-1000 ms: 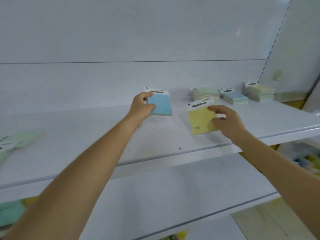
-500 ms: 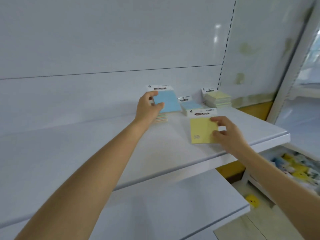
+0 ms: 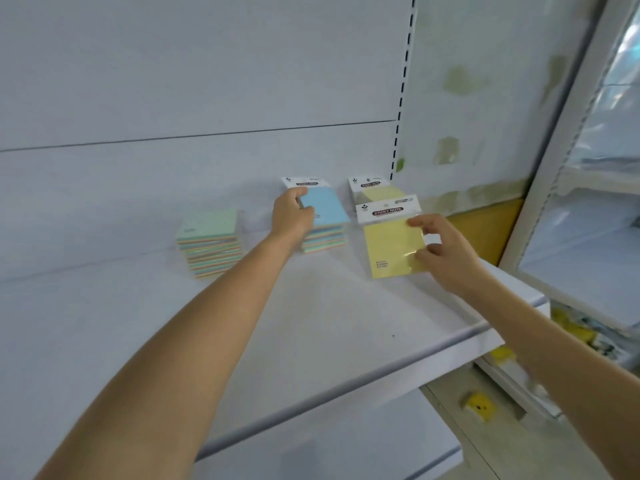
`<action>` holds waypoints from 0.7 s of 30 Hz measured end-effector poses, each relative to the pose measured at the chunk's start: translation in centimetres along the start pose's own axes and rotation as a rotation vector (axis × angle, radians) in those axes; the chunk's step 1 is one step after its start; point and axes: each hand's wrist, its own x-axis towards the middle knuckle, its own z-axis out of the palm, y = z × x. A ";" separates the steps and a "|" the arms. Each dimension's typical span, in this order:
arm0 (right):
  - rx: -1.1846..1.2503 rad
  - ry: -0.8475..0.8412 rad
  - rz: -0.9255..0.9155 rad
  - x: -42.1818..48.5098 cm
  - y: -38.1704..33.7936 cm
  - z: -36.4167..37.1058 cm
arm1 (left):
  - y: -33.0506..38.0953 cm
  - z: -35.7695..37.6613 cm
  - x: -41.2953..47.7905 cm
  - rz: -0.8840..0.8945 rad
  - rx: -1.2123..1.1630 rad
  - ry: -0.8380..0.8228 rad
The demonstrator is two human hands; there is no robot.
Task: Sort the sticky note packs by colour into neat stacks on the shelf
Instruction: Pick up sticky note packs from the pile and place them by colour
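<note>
- The left hand (image 3: pixel 292 213) has its grip pinched on a blue sticky note pack (image 3: pixel 327 207), right at the top of the middle stack (image 3: pixel 323 242). It looks nearly placed.
- The right hand (image 3: pixel 446 252) has its grip pinched on a yellow sticky note pack (image 3: pixel 391 247), held just near of the yellow stack (image 3: pixel 377 192) at the far right of the shelf (image 3: pixel 311 323). It is not yet set down.
- A green-topped stack (image 3: pixel 211 244) stands to the left, apart from the others.
- Three stacks are built, and judging by this view only these two packs are left to place.

I see a white shelf (image 3: pixel 311 323) backed by pale panels (image 3: pixel 207 81) with one thin seam, and a slotted upright (image 3: pixel 403 91) at their right edge. Beyond it, a stained wall (image 3: pixel 485 116) above an orange band (image 3: pixel 485 230); a white-framed unit (image 3: pixel 554 168) stands far right.
</note>
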 end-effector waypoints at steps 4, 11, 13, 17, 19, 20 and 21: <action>0.130 -0.043 -0.054 3.6 1.3 -1.4 | -0.9 1.6 1.6 -0.072 0.195 0.056; 0.241 -0.089 -0.114 8.4 1.9 -4.0 | -0.7 2.9 2.2 -0.220 0.395 0.144; 0.288 -0.076 -0.106 9.8 1.7 -4.6 | -0.7 2.9 1.8 -0.221 0.449 0.179; 0.271 -0.029 -0.114 13.2 1.2 -4.9 | -0.5 3.4 -0.2 0.141 0.613 0.262; 0.249 -0.055 -0.088 14.9 0.9 -4.1 | 0.0 4.4 -1.9 0.312 0.629 0.138; 0.235 -0.067 -0.070 15.4 0.7 -3.6 | 0.2 5.0 -2.6 0.341 0.642 0.051; 0.208 -0.076 -0.061 15.8 0.5 -3.0 | 0.3 5.6 -3.3 0.353 0.655 -0.024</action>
